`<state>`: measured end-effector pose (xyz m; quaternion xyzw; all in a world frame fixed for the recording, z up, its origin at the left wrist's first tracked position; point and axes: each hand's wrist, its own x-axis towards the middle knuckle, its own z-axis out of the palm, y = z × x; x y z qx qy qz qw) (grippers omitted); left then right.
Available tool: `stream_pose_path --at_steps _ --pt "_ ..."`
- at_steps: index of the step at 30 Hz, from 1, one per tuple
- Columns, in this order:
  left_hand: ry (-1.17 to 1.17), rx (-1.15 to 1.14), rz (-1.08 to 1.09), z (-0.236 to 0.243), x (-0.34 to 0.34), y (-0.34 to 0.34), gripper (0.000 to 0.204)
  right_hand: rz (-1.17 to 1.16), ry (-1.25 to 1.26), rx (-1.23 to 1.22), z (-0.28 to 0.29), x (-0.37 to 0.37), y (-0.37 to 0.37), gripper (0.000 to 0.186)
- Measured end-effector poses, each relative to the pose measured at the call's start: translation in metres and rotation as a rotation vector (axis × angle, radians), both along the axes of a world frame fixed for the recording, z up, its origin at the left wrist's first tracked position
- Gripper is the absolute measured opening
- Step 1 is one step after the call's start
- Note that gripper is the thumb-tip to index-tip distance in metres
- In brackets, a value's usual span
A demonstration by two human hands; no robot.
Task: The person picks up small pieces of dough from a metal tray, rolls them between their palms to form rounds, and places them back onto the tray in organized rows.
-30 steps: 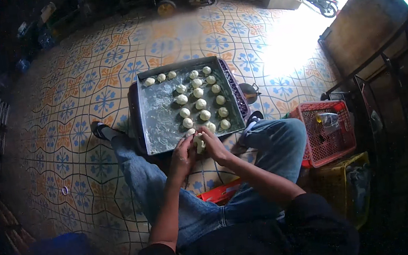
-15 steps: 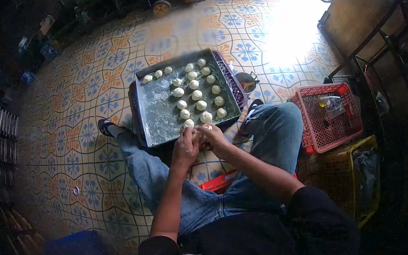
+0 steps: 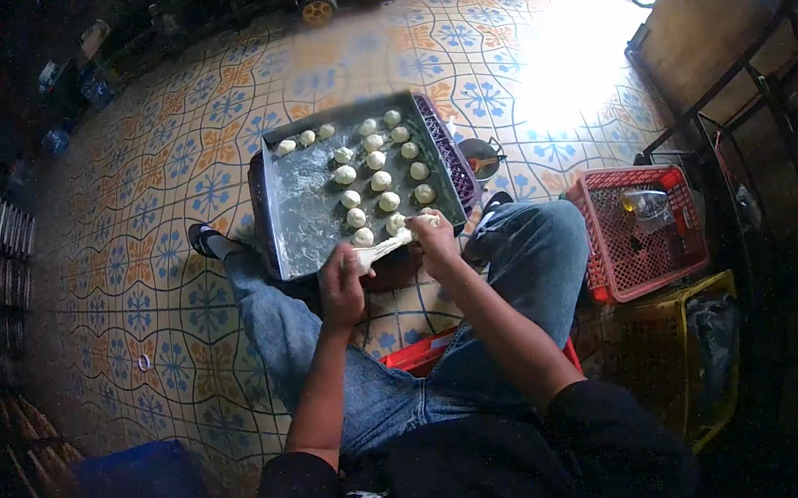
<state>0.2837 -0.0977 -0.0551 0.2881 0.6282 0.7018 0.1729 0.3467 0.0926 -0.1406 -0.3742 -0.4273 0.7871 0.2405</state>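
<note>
A stretched strip of pale dough (image 3: 384,248) runs between my two hands over the near edge of a metal tray. My left hand (image 3: 342,284) is closed around its left end. The right end is gripped by my right hand (image 3: 434,243), a little higher up. In the floured tray (image 3: 302,201) lie several round dough balls (image 3: 380,182), set in rough rows on the middle and right side, with a short row at the far left corner. The tray's left part shows bare metal with flour smears. One dough ball close to my right hand is partly covered by the strip.
The tray rests on a purple plastic crate (image 3: 447,152). Beyond its right side stands a round pan (image 3: 482,157). A red basket (image 3: 649,266) with a small bottle and a yellow crate (image 3: 669,366) sit right of my knee. Left lies a white ring (image 3: 144,362).
My hands were close together at the tray's near edge. They have moved apart, left and right, and the dough between them is drawn out into a strip.
</note>
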Motion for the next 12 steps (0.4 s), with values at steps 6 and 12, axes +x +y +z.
stream_pose_path --at_steps 6,12 --pt "-0.155 0.173 0.076 -0.016 -0.015 -0.005 0.016 -0.041 -0.004 -0.073 0.006 0.001 -0.012 0.031" --pt "-0.375 0.094 0.051 -0.023 -0.023 -0.005 0.015 0.37 -0.026 0.144 0.0 -0.003 -0.012 0.049"
